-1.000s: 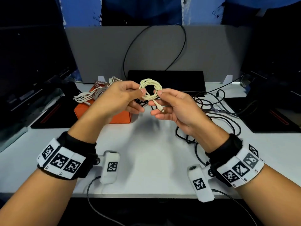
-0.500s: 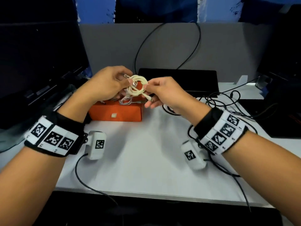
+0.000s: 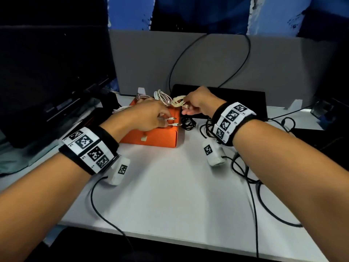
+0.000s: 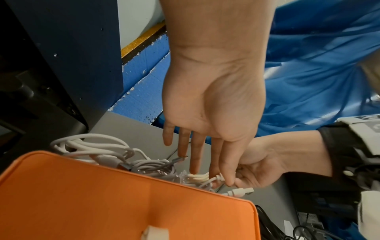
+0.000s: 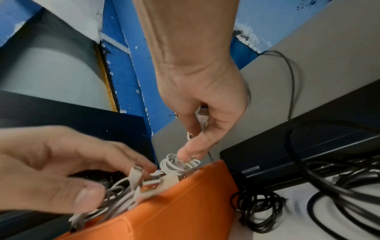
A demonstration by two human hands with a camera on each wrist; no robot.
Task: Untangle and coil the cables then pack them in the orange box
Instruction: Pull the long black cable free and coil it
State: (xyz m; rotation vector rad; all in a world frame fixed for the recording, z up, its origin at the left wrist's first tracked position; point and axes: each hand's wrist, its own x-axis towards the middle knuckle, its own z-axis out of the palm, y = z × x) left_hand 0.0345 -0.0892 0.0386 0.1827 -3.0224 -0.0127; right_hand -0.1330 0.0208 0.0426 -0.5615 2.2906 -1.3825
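The orange box [image 3: 156,136] stands on the white desk and holds several white and grey coiled cables [image 4: 115,155]. My left hand [image 3: 162,120] lies over the box with straight fingers [image 4: 194,155] pressing on those cables; two white connectors [image 3: 172,121] stick out past its fingertips. At the box's far right corner my right hand [image 3: 186,106] pinches a cream coiled cable [image 3: 177,102] between thumb and fingers. The right wrist view shows that coil [image 5: 179,165] just over the box rim [image 5: 197,180], with one of its connectors [image 5: 202,114] lying in the palm.
A tangle of black cables [image 3: 188,123] lies right of the box, with more loops [image 3: 245,167] under my right forearm. A flat black device [image 3: 236,99] sits behind it against the grey partition [image 3: 207,63]. A dark monitor [image 3: 47,72] stands at the left.
Both hands moved forward from above the desk to the orange box. The left hand let go of the cream coil and went onto the cables in the box; the right hand carried the coil there.
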